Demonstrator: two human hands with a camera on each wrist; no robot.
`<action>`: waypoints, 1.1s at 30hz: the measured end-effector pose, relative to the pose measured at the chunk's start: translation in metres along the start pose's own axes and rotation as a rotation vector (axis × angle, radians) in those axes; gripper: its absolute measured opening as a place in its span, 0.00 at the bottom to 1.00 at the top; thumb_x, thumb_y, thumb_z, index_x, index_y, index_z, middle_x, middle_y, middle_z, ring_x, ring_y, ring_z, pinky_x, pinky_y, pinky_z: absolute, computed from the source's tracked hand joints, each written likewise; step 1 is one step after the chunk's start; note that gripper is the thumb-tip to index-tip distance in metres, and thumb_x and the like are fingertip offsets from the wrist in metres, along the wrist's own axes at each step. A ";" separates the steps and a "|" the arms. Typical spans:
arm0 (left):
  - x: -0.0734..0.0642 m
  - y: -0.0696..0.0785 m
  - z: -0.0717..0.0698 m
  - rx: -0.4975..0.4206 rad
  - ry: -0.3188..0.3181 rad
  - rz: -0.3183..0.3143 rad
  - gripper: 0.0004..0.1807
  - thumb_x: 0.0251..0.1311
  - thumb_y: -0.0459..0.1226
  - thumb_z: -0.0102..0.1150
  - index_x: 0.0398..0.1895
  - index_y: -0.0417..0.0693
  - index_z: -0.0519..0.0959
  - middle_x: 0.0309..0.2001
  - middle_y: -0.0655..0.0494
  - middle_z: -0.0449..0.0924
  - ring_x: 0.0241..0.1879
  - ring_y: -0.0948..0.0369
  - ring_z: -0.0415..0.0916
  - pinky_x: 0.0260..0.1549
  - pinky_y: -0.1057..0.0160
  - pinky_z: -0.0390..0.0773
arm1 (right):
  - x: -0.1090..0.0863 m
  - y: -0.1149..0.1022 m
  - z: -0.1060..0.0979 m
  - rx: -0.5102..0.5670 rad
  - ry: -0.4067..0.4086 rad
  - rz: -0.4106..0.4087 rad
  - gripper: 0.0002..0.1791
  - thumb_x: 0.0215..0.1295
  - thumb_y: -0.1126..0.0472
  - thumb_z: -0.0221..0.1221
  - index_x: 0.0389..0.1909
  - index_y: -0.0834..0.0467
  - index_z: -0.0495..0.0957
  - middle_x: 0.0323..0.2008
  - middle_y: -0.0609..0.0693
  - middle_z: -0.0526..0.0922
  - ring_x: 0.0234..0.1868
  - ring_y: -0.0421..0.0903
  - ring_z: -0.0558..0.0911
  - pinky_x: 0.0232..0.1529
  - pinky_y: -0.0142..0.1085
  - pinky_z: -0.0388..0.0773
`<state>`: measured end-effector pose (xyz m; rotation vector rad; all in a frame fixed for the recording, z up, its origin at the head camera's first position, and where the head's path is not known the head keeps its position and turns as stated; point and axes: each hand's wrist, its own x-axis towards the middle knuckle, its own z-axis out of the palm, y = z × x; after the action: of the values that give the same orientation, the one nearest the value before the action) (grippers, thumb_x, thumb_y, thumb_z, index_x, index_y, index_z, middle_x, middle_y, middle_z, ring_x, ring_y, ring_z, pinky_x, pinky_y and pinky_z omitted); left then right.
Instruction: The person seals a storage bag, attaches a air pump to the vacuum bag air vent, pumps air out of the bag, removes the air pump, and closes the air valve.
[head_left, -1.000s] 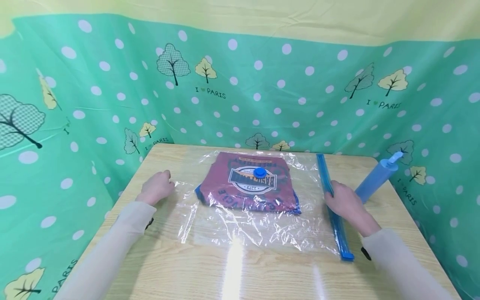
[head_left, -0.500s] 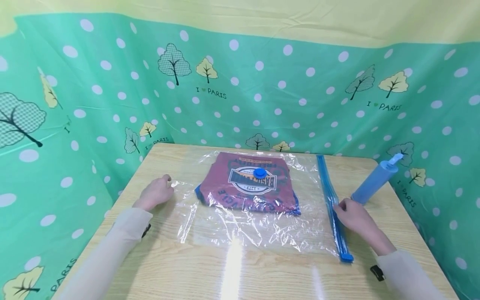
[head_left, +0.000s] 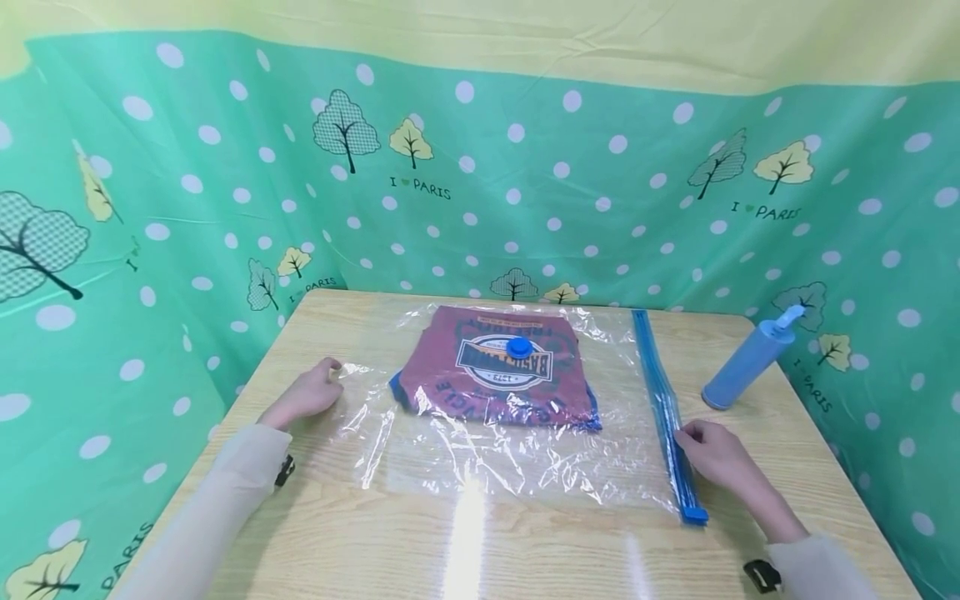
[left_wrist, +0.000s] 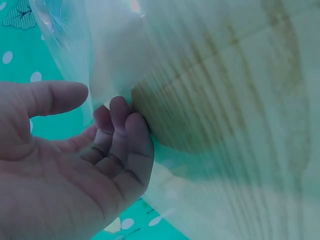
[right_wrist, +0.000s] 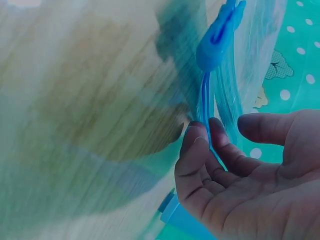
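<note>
A clear vacuum storage bag [head_left: 480, 467] lies flat on the table, with a folded maroon printed shirt [head_left: 442, 350] inside. Over the shirt sits the bag's round blue valve [head_left: 519, 347]. Along the bag's right edge runs a blue zip seal [head_left: 651, 358], with a blue slider [head_left: 694, 516] at its near end. My right hand [head_left: 716, 452] is at the seal, fingertips against it and thumb apart, as the right wrist view shows. At the bag's left edge is my left hand [head_left: 309, 392], its fingers [left_wrist: 135, 145] loosely bent against the plastic and its thumb clear of them.
A blue hand pump [head_left: 742, 367] stands on the table to the right of the bag. The wooden table [head_left: 375, 550] is bordered at the back and sides by a green dotted curtain [head_left: 555, 167].
My right hand has slid toward me along the zip seal, away from the pump. My left hand has drawn slightly back and left. Bag, shirt and pump stay in place.
</note>
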<state>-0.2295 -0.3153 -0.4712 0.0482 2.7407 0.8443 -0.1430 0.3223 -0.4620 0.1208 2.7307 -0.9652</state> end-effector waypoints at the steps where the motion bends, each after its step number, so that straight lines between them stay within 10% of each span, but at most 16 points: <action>1: 0.000 -0.001 0.001 -0.007 0.001 -0.003 0.32 0.71 0.32 0.47 0.74 0.26 0.57 0.61 0.20 0.72 0.55 0.33 0.75 0.56 0.31 0.74 | -0.001 0.001 0.000 0.000 -0.001 0.000 0.23 0.82 0.59 0.48 0.56 0.79 0.73 0.36 0.57 0.81 0.36 0.51 0.79 0.33 0.41 0.78; 9: -0.002 -0.005 0.004 -0.034 0.015 -0.003 0.36 0.63 0.29 0.49 0.75 0.26 0.56 0.32 0.43 0.74 0.28 0.52 0.71 0.32 0.53 0.76 | -0.006 0.009 0.005 0.010 -0.011 -0.004 0.18 0.83 0.61 0.48 0.48 0.73 0.78 0.30 0.52 0.77 0.31 0.48 0.75 0.29 0.38 0.74; 19: -0.011 -0.012 0.002 -0.090 0.019 0.004 0.34 0.64 0.27 0.53 0.73 0.25 0.58 0.49 0.31 0.78 0.44 0.45 0.78 0.45 0.45 0.80 | -0.007 0.007 0.010 0.030 -0.010 -0.016 0.16 0.82 0.63 0.48 0.45 0.72 0.79 0.29 0.52 0.75 0.31 0.48 0.74 0.29 0.37 0.72; 33: -0.012 -0.015 -0.002 -0.128 0.054 -0.023 0.32 0.65 0.27 0.55 0.72 0.27 0.61 0.47 0.35 0.77 0.43 0.47 0.77 0.43 0.47 0.79 | -0.003 0.002 0.015 0.017 -0.007 -0.031 0.15 0.81 0.64 0.49 0.47 0.73 0.79 0.29 0.51 0.75 0.32 0.48 0.75 0.29 0.36 0.72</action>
<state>-0.2173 -0.3298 -0.4750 -0.0318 2.7241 1.0260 -0.1368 0.3146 -0.4742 0.0783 2.7261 -0.9958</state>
